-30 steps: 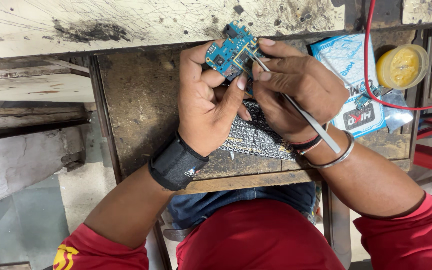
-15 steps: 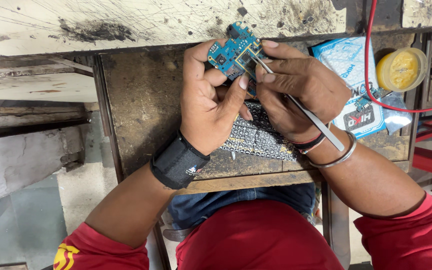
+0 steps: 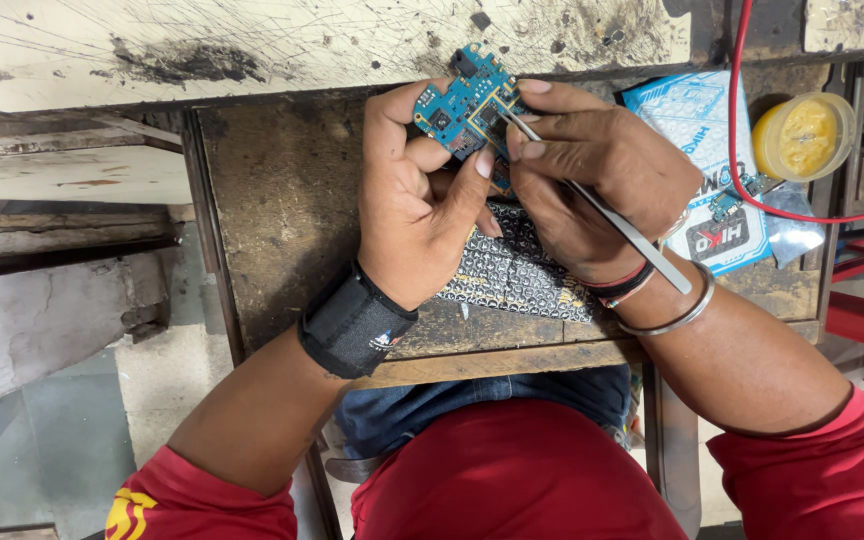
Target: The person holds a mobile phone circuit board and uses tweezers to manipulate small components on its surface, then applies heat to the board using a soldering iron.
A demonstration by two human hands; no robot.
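Head view, single item group.

Left hand (image 3: 422, 195): closed around a small blue circuit board (image 3: 464, 102), thumb and fingers pinching its lower edge, board held in the air above the pulled-out wooden drawer (image 3: 282, 200) and just below the scratched workbench top (image 3: 252, 45). Black wrist wrap (image 3: 352, 322) on the forearm.

Right hand (image 3: 592, 175): fingers closed together on metal tweezers (image 3: 602, 215), tips set on the board near its middle, shank running back over the wrist past the bangles (image 3: 667, 305).

Beneath the hands: a patterned silver pouch (image 3: 517, 275) lying on the drawer. To the right: a pale blue printed packet (image 3: 702, 150) with a second small board (image 3: 737, 195) touching it, an open tub of yellow paste (image 3: 804, 135), a red wire (image 3: 737, 110) crossing above them.

Handling note, as judgement: the work looks like fine picking at a part on the board. It goes best with the board braced firmly by the left thumb, the right fingers resting against the left for steadiness, and the tweezer tips kept at a low angle with light pressure so they do not skid across neighbouring parts.

Edges and room: the bench edge sits close behind the board, limiting travel forward. The drawer's left half offers open surface; the right side is crowded by the packet, tub and wire, so the tweezer tail should avoid swinging that way.
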